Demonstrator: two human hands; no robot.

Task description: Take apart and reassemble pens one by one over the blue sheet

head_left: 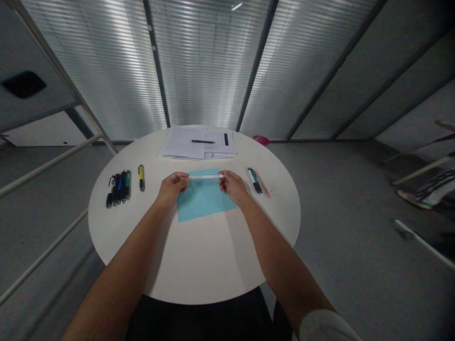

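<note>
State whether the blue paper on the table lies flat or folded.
Spread flat: the blue paper lies on the white table, with no fold showing.

We look from head, forward and down, onto round white table [194, 265] close below; left hand [172, 187] and right hand [232, 187] near frame centre. Wide view also takes in grey floor [341, 199], slatted blinds [209, 71] beyond.

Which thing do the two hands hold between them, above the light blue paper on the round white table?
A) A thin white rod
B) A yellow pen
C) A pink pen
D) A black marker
A: the thin white rod spans from the left hand to the right hand, above the light blue paper.
</note>
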